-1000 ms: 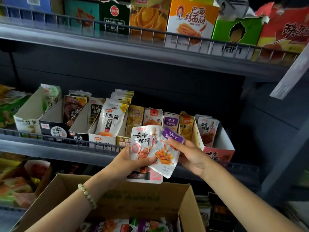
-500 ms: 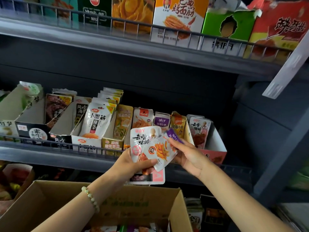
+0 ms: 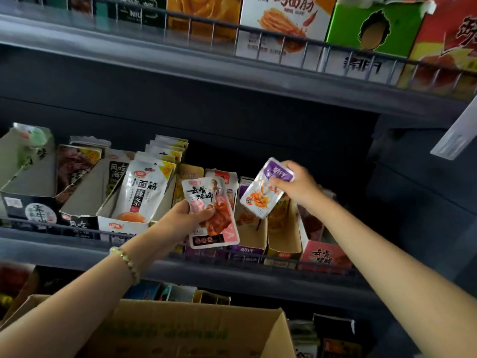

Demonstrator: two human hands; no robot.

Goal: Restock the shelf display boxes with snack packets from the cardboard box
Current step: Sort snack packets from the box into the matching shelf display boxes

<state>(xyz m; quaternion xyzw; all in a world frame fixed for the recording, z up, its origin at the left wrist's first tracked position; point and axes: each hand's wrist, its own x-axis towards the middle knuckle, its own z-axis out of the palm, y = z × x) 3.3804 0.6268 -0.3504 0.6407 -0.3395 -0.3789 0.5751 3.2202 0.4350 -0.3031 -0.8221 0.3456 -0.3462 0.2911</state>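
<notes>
Packets fill both hands in front of the middle shelf. The right hand (image 3: 302,187) pinches a purple-topped packet (image 3: 263,195) by its upper end, thumb across the front and fingers curled behind, so the packet hangs tilted, its lower corner pointing down toward the left hand. Directly beneath this packet stands a purple display box (image 3: 249,250), with a yellow display box (image 3: 284,254) just beside it under the right wrist, and a pink display box (image 3: 325,257) below the right forearm. The left hand (image 3: 180,218) grips a pink-and-white packet (image 3: 216,228) by its left edge, thumb pressed on the front, holding it upright against the shelf's wire rail (image 3: 77,229). The two packets are close together but apart. Beyond the left hand's knuckles, a white noodle packet (image 3: 142,192) stands at the front of its own box. A bead bracelet (image 3: 125,264) circles the left wrist. Under both forearms sits the cardboard box (image 3: 180,332), its opening out of view.
</notes>
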